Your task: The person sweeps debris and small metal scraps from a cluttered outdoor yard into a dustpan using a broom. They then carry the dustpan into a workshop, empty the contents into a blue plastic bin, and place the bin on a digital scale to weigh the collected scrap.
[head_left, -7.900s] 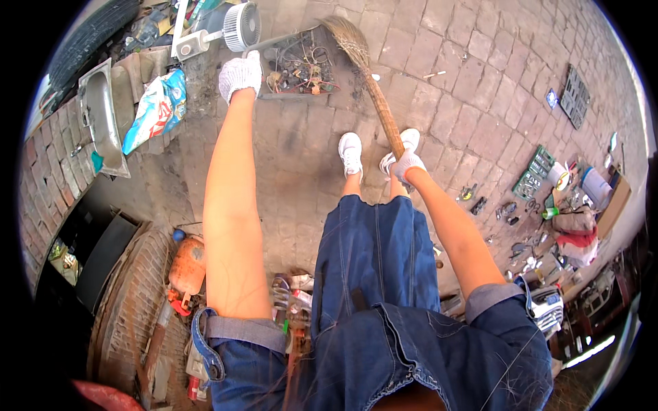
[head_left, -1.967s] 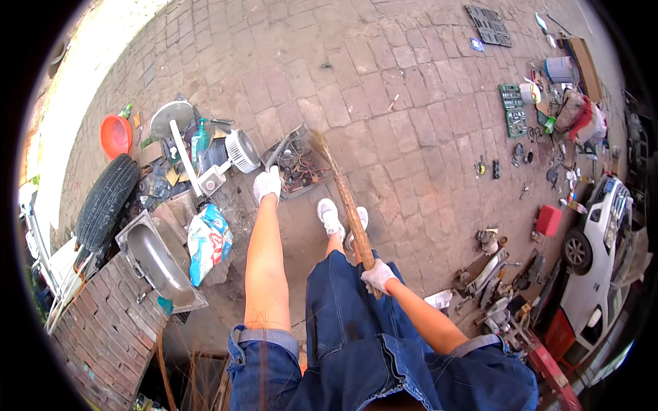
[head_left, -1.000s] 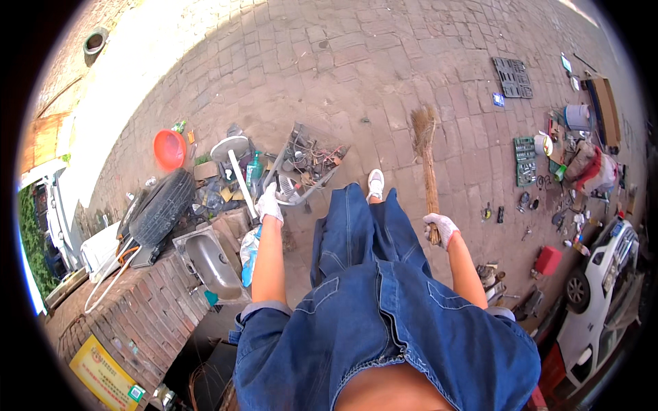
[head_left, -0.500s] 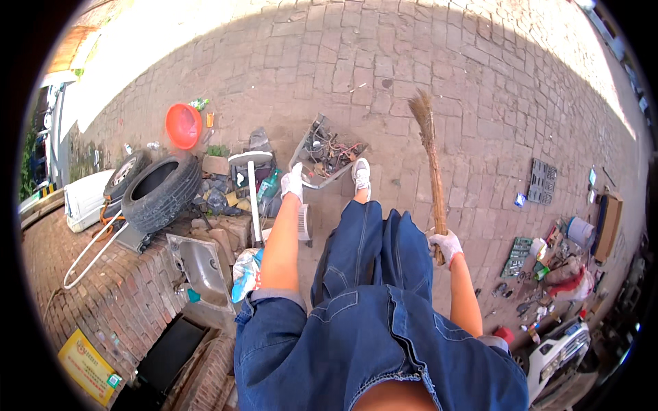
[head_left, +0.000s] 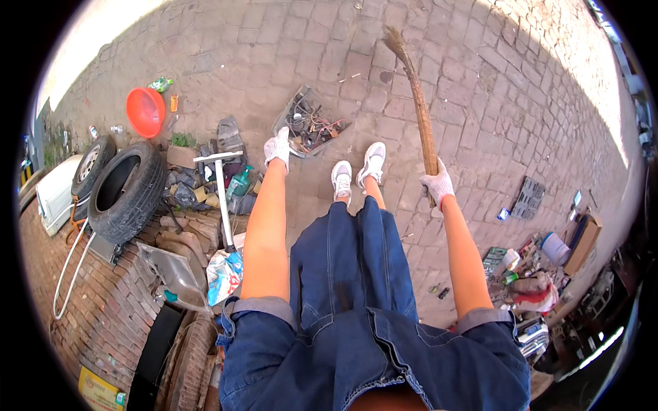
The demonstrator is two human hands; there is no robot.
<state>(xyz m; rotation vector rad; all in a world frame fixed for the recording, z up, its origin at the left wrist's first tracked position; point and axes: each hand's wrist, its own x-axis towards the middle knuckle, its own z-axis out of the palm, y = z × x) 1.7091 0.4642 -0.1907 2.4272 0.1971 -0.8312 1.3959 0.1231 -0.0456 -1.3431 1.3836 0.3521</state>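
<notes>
Hands hold tray and broom, bristles pointing forward, slightly left.

Paved floor of uneven reddish-brown slabs lies mostly in shade; bright sunlight falls at upper left and upper right. Brickwork occupies the lower left, a yellow sign at its edge

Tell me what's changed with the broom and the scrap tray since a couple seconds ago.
The broom has swung forward and right, away from the tray. The tray has moved forward, farther from the metal sink. Nothing was let go: the left hand still holds the tray, the right hand the broom. The orange basin and large tire stayed put.
</notes>
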